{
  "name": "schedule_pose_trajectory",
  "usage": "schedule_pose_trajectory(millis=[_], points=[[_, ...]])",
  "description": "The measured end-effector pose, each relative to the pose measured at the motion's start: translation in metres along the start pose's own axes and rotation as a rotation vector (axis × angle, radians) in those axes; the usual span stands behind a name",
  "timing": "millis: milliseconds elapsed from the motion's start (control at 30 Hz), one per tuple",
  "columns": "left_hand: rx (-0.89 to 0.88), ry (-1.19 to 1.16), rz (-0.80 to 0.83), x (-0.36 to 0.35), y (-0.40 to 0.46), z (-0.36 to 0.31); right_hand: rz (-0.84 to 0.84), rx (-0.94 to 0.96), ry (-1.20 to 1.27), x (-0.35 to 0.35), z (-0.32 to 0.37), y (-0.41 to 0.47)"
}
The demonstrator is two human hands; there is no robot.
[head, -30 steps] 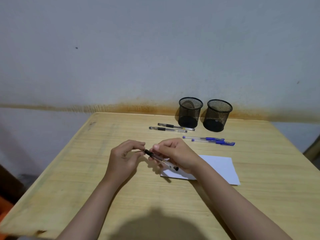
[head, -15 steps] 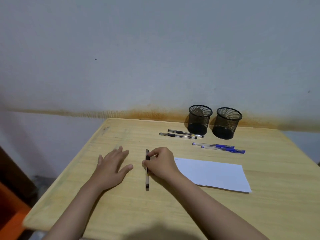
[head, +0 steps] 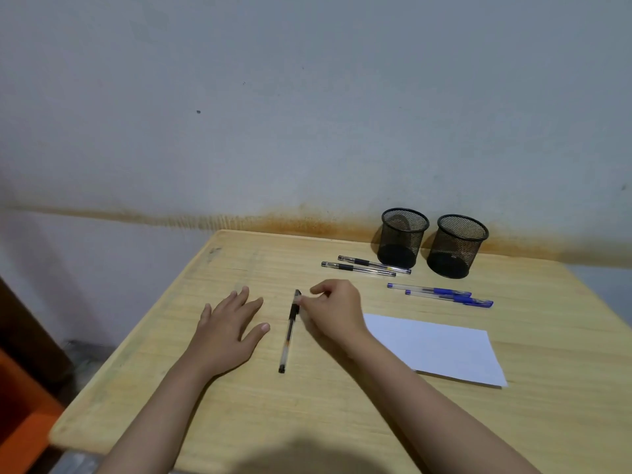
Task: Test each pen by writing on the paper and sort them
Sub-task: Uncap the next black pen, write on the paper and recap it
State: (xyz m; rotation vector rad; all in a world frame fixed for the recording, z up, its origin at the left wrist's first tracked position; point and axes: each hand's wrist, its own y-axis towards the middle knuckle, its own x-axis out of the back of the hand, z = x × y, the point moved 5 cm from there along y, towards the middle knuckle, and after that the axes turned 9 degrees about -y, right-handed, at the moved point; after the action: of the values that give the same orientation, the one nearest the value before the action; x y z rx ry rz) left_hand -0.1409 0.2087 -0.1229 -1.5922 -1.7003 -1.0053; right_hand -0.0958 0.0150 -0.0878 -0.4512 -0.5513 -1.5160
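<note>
Head view shows our right hand with fingers curled, fingertips pinching the upper end of a black pen that lies on the wooden table, just left of the paper. Our left hand rests flat and open on the wood, holding nothing. If we lift by so light a pinch near one end, the pen may swing or slip and roll toward the table edge. Two more black pens and two blue pens lie near the two mesh cups, which look empty, so sorting seems barely begun. Behind stands a pale wall with a rusty stain band.
</note>
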Motion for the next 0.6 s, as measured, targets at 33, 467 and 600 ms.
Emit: schedule_pose_trajectory(millis=[33,467,600], points=[[0.001,-0.006,0.000,0.000,0.000,0.000,-0.033,-0.011,0.012,0.009,-0.005,0.008],[0.006,-0.020,-0.010,0.002,-0.001,-0.002,-0.094,0.138,-0.661,0.053,-0.036,0.092],[0.011,-0.040,-0.010,0.004,0.001,-0.001,-0.119,0.208,-0.663,0.051,-0.033,0.093]])
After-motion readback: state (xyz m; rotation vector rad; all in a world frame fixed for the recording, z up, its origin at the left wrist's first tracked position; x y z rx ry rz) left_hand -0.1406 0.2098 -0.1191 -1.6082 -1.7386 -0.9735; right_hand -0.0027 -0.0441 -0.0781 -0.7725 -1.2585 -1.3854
